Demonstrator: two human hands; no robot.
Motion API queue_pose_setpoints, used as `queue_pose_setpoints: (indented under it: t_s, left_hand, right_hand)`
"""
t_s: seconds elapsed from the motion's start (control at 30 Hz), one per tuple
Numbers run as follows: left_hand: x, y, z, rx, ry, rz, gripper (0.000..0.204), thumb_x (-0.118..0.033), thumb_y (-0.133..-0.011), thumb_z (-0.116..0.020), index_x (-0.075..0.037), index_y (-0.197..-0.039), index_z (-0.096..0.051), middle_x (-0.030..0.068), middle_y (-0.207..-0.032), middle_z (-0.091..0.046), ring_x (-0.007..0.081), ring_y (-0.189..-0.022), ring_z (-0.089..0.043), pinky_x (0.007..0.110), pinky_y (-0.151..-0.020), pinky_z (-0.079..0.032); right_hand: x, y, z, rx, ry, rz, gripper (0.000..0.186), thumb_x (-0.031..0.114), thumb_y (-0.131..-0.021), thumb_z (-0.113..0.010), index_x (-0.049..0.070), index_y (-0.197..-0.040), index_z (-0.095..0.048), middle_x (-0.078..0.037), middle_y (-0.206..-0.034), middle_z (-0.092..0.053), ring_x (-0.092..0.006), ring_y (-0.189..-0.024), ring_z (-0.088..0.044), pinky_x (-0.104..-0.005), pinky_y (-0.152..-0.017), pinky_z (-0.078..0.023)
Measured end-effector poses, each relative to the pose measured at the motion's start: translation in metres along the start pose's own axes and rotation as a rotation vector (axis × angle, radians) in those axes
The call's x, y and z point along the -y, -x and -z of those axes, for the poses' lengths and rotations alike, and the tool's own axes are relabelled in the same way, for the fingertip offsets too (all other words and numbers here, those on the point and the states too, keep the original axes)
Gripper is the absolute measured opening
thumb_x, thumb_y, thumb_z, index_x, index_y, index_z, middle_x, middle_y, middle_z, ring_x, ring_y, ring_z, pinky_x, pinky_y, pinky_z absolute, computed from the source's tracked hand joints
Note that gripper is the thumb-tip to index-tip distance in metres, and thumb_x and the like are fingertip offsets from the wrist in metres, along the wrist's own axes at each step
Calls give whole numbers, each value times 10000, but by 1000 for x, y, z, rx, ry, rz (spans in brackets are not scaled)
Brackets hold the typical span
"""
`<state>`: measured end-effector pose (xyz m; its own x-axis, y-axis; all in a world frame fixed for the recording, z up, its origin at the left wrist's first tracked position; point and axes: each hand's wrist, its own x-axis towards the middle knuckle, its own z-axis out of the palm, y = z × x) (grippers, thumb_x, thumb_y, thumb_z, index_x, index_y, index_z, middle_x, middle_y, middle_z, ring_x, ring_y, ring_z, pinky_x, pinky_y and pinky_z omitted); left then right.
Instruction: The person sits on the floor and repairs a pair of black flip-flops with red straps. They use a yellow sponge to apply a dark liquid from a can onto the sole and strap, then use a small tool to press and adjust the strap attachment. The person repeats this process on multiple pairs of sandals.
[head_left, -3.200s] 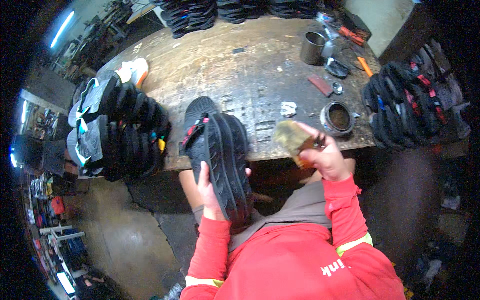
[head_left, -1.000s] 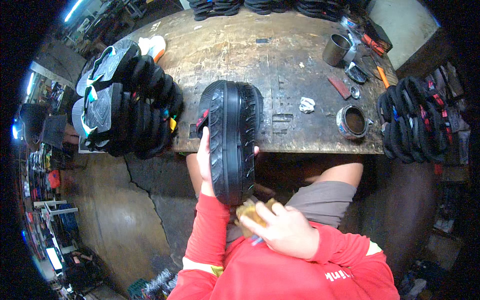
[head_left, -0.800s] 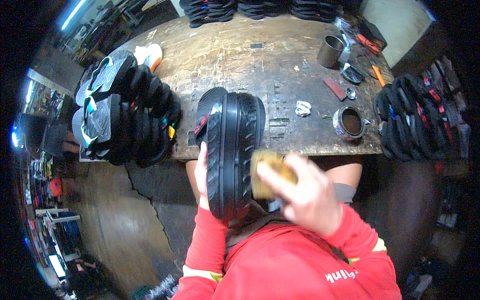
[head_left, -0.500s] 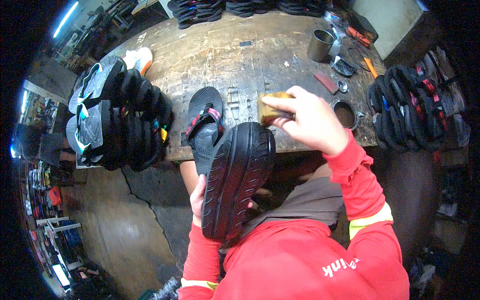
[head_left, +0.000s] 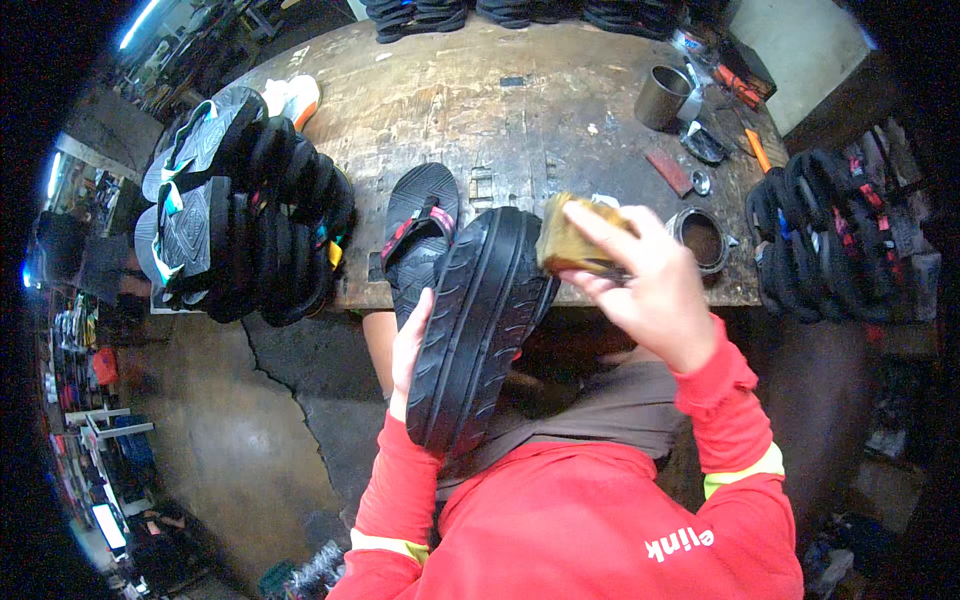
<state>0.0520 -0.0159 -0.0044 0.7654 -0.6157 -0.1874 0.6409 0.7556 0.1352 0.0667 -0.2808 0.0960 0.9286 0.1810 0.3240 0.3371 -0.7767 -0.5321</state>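
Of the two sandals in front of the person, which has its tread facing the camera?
The nearer sandal, held in the left hand: its grooved sole shows, whereas the other sandal shows its top and pinkish strap.

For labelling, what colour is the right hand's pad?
Yellowish brown; the pad shows best in the head view.

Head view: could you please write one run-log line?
left hand: holds black sandal, underside showing | right hand: grips yellowish block beside sandal
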Motion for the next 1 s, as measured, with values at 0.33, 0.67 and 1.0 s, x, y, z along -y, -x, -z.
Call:
queue_pose_setpoints:
  t_s: [0.33, 0.67, 1.0]
  left_hand:
    - [-12, -37, -3, -121, 80, -14, 618, -468, -1123, -391, 21, -1461, -562, 235, -1367, -671, 360, -1125, -725, 497, -1039, -566]
    - [13, -10, 8, -243, -276, -70, 569, -430, -1078, -546, -16, -1468, -573, 160, -1361, -690, 288, -1194, -688, 432, -1066, -532]
    - [66, -63, 40, -130, -2493, -899, 397, -139, -866, -675, -1, -1237, -705, 115, -1259, -707, 241, -1186, -674, 645, -1247, -234]
  right_hand:
    - [79, 80, -64, 146, 5, 632, 545, 214, -816, -682, 263, -1359, -702, -35, -880, -584, -145, -607, -555, -287, -507, -491]
    - [-33, -28, -30, -42, 514, -119, 584, 371, -875, -819, 271, -1422, -640, -161, -1094, -657, -383, -831, -728, -476, -687, -593]
    - [-85, 59, -53, 41, 656, -277, 900, 545, -829, -798, 286, -1599, -410, -206, -1261, -595, -421, -775, -715, -511, -648, -592]
